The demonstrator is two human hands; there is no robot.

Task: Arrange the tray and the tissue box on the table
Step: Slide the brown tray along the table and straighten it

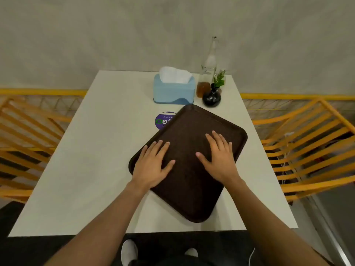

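Note:
A dark brown tray (189, 191) lies flat on the white table (92, 150), turned at an angle so one corner points toward the far edge. My left hand (152, 166) rests palm down on the tray's left part with fingers spread. My right hand (221, 158) presses flat on its right part, fingers also apart. A light blue tissue box (173, 91) with white tissue sticking out stands upright near the far edge, apart from the tray.
A round purple sticker (162, 120) shows partly under the tray's far corner. A clear glass bottle (209, 60), a small amber glass (202, 89) and a black vase with a green sprig (211, 96) stand right of the tissue box. Orange slatted chairs (311, 150) flank the table.

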